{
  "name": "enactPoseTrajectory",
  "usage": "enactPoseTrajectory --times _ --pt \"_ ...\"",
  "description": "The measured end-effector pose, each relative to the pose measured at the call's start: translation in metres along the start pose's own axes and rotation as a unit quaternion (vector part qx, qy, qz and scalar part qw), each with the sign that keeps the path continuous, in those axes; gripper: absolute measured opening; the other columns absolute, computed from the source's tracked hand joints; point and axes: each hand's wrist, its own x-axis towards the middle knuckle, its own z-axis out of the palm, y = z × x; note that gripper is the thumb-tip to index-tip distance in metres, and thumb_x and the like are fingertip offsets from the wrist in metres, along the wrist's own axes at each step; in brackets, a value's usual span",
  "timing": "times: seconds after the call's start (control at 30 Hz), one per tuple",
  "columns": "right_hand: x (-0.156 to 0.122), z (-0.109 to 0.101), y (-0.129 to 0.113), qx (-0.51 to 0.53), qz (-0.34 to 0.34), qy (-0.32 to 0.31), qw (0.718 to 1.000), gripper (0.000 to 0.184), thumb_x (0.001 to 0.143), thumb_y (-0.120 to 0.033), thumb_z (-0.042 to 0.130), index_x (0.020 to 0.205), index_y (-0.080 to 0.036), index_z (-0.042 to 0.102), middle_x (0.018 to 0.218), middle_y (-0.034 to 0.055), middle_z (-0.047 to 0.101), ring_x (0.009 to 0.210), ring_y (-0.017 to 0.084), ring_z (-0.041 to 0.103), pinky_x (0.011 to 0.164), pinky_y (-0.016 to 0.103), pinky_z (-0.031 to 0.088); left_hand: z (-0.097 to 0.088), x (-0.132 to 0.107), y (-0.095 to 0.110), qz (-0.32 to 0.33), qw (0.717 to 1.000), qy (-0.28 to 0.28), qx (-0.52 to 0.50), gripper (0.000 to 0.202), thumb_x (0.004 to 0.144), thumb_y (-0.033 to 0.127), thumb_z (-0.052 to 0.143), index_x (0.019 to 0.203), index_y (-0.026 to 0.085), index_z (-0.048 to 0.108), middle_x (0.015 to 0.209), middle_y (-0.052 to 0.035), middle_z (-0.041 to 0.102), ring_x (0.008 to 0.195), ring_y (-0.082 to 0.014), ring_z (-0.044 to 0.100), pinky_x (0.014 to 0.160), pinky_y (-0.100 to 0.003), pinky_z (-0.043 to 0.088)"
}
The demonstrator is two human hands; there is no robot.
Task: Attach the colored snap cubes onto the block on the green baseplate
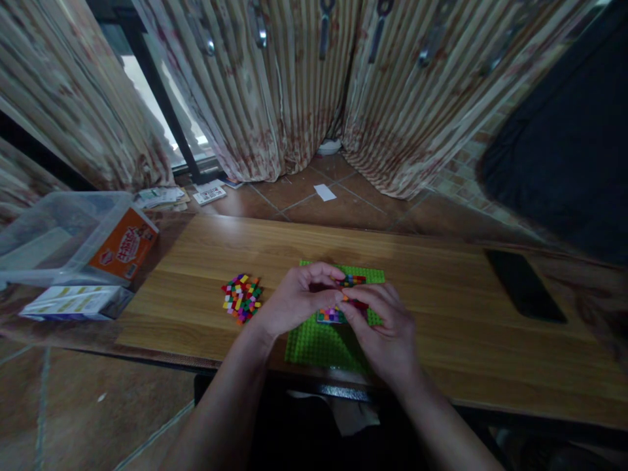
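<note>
A green studded baseplate (314,345) lies on a low wooden table (441,314). Small coloured bricks are stacked on the baseplate in a short row (352,280) and a lower cluster (330,316). My left hand (297,297) and my right hand (385,330) meet over the plate, fingers curled and pinched together around a small coloured brick piece (349,299). A loose pile of small coloured bricks (241,297) sits just left of my left hand.
A black phone (524,285) lies on the table's right side. At the left are a clear plastic bin (53,235), an orange box (128,243) and a white box (73,302). Striped curtains (275,85) hang behind; papers (324,192) lie on the tiled floor.
</note>
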Motion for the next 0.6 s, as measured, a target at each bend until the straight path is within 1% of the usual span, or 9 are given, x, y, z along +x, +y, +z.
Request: enactPoseTrajectory --times 0.13,0.27,0.33,0.4,0.43,0.5,0.57,0.6 --pt "-0.001 -0.001 0.001 0.015 0.013 -0.008 1.0 0.011 0.09 -0.021 0.062 0.098 -0.027 0.068 0.09 0.0007 0.07 0.086 0.019 0.062 0.076 0.035 0.05 0.001 0.0 -0.001 0.006 1.0 -0.012 -0.006 0.03 0.076 0.028 0.076 0.101 0.013 0.067 0.083 -0.0026 0.069 0.072 -0.0108 0.061 0.069 -0.024 0.047" --pt "-0.002 -0.003 0.003 0.023 0.038 0.004 0.999 0.015 0.091 -0.021 0.059 0.102 -0.028 0.068 0.094 0.002 0.071 0.089 0.019 0.064 0.079 0.036 0.051 0.001 0.0 -0.001 0.022 1.0 -0.009 -0.005 0.029 0.079 0.03 0.073 0.102 0.013 0.067 0.088 -0.0039 0.069 0.077 -0.012 0.062 0.073 -0.025 0.047" --pt "-0.002 -0.005 0.005 0.033 0.063 0.021 0.997 0.018 0.091 -0.023 0.058 0.106 -0.028 0.068 0.097 0.0028 0.071 0.091 0.02 0.065 0.081 0.037 0.051 0.0 -0.001 0.0 0.035 0.999 0.001 0.015 0.032 0.079 0.031 0.073 0.104 0.014 0.066 0.089 -0.0042 0.068 0.079 -0.0133 0.062 0.074 -0.026 0.048" --pt "-0.002 -0.006 0.009 0.048 0.084 0.04 0.995 0.019 0.091 -0.025 0.058 0.106 -0.028 0.069 0.098 0.003 0.07 0.091 0.02 0.065 0.081 0.037 0.052 -0.002 -0.003 0.002 0.065 0.996 0.013 0.062 0.035 0.078 0.033 0.074 0.108 0.016 0.065 0.094 -0.0051 0.068 0.085 -0.0156 0.063 0.078 -0.029 0.048" --pt "-0.002 -0.007 0.01 0.055 0.092 0.046 0.993 0.018 0.091 -0.025 0.058 0.105 -0.028 0.069 0.097 0.0028 0.07 0.091 0.019 0.065 0.081 0.037 0.052 -0.003 -0.003 0.003 0.085 0.992 0.014 0.095 0.039 0.077 0.033 0.075 0.111 0.017 0.064 0.1 -0.006 0.068 0.091 -0.0175 0.063 0.083 -0.031 0.048" --pt "-0.002 -0.009 0.014 0.06 0.104 0.054 0.991 0.016 0.09 -0.027 0.059 0.102 -0.028 0.07 0.097 0.0025 0.07 0.091 0.019 0.066 0.081 0.037 0.052 -0.005 -0.004 0.004 0.126 0.977 -0.002 0.171 0.051 0.073 0.034 0.079 0.119 0.021 0.062 0.118 -0.0083 0.064 0.109 -0.0233 0.059 0.098 -0.039 0.044" --pt "-0.002 -0.01 0.016 0.056 0.117 0.062 0.99 0.013 0.089 -0.029 0.061 0.098 -0.028 0.071 0.095 0.0022 0.071 0.088 0.02 0.066 0.08 0.037 0.053 -0.006 -0.005 0.003 0.15 0.956 -0.037 0.249 0.069 0.067 0.035 0.083 0.129 0.025 0.056 0.136 -0.01 0.054 0.128 -0.0301 0.048 0.11 -0.047 0.035" --pt "-0.002 -0.011 0.017 0.053 0.125 0.067 0.989 0.012 0.088 -0.03 0.061 0.096 -0.027 0.071 0.093 0.002 0.072 0.087 0.02 0.067 0.08 0.037 0.053 -0.006 -0.004 0.002 0.154 0.944 -0.056 0.286 0.077 0.064 0.035 0.085 0.133 0.027 0.053 0.142 -0.0104 0.049 0.135 -0.0326 0.041 0.113 -0.051 0.03"
